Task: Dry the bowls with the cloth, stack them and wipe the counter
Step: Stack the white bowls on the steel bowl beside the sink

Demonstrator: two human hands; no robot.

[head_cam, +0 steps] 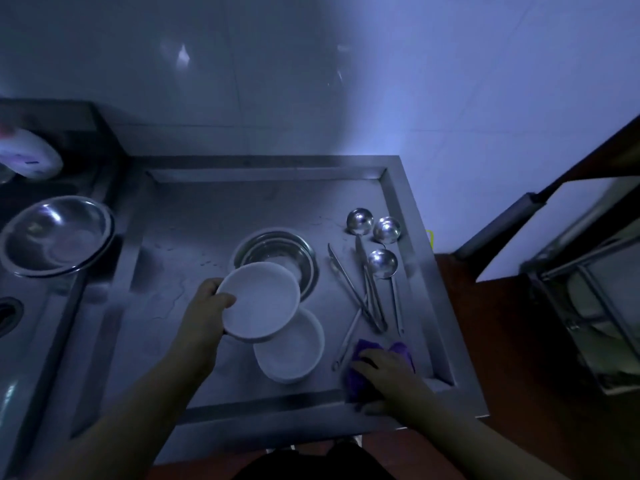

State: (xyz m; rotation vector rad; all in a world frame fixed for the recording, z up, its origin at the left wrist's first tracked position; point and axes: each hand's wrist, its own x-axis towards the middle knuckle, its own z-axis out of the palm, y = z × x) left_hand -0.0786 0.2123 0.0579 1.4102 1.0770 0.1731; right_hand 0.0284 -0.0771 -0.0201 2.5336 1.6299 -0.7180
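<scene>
Right hand [388, 372] presses fingers on soft purple cloth [360, 379]; at ten o'clock, left hand [204, 310] pinches rigid, likely slippery white round bowl [261, 301] by rim.

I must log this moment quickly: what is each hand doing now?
Left hand: grips the rim of a white bowl.
Right hand: rests on the purple cloth; grip cannot be told.
</scene>
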